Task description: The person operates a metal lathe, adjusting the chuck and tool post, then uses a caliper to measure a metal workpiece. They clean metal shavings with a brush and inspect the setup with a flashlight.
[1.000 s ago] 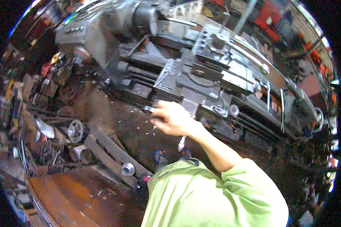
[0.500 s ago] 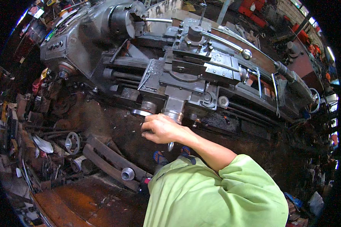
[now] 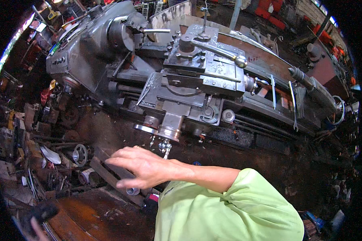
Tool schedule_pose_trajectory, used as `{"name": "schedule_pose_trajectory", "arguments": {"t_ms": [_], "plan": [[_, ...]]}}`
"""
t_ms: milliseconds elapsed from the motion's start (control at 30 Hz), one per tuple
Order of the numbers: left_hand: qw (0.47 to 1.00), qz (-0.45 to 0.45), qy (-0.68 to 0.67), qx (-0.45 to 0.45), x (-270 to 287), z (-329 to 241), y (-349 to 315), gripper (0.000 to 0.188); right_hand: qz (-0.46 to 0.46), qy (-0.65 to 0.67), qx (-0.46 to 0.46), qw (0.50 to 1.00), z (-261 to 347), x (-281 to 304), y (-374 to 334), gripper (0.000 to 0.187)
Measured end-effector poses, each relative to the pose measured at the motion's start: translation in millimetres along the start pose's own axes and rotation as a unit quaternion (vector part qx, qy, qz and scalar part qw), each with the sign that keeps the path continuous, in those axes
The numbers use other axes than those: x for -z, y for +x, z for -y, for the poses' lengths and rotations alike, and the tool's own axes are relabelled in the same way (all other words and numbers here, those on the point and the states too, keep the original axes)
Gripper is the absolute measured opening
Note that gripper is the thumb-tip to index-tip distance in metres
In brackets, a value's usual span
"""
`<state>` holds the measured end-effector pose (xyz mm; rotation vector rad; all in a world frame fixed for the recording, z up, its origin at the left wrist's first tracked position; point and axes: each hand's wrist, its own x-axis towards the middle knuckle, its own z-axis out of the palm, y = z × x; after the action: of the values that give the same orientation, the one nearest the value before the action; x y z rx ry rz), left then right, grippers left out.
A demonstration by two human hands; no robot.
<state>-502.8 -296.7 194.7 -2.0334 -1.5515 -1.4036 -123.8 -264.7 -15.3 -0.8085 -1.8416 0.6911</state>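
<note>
My right hand (image 3: 138, 166) reaches across in front of my green shirt, fingers spread and nothing in them. It hovers just nearer to me than the cross-slide crank (image 3: 165, 145), a shiny handle with ball ends on a metal lathe. The crank sits below a graduated collar (image 3: 169, 132), beside a smaller round handwheel (image 3: 145, 128). Behind these rises the tool post (image 3: 186, 43) with its long ball-ended lever (image 3: 219, 52). At the lower left rim, a smeared hand, seemingly my left hand (image 3: 38, 229), is partly cut off near a blurred dark object (image 3: 44, 213).
The chuck (image 3: 122, 35) holds a thin bright bar (image 3: 157, 31) at the upper left. The tailstock (image 3: 315, 86) stands far right. Metal chips lie about the carriage. Below left are a spoked wheel (image 3: 80, 155), metal parts and a rusty orange-brown surface (image 3: 82, 213).
My right hand has let go of the crank by the collar and moved left and toward me, its fingers spreading. A blurred hand and dark object have appeared at the lower left. The view has shifted.
</note>
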Motion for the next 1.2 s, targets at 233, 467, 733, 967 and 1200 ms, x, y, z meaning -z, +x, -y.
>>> {"name": "schedule_pose_trajectory", "arguments": {"t_ms": [233, 467, 733, 967, 1200], "plan": [[0.886, 0.280, -0.350, 0.119, -235.2, -154.9, -62.8, 0.056, -0.011, 0.090, -0.138, 0.986, 4.6, 51.9, -38.7, 0.091], [0.798, 0.374, -0.468, 0.062, -322.8, -215.0, -85.0, 0.053, -0.163, 0.011, -0.264, 0.951, 3.2, 94.7, -105.7, 0.079], [0.671, 0.431, -0.580, 0.164, -393.4, -176.2, -87.4, 0.040, -0.356, 0.098, -0.277, 0.887, -20.8, 68.1, -111.0, 0.069], [0.711, 0.497, -0.464, 0.176, -422.3, -72.9, -118.2, 0.033, -0.456, 0.310, -0.275, 0.788, -21.4, 50.0, -112.9, 0.075], [0.736, 0.436, -0.407, 0.321, -420.2, 5.5, -138.1, 0.027, -0.477, 0.388, -0.205, 0.762, -13.2, 62.9, -107.3, 0.074]]}}
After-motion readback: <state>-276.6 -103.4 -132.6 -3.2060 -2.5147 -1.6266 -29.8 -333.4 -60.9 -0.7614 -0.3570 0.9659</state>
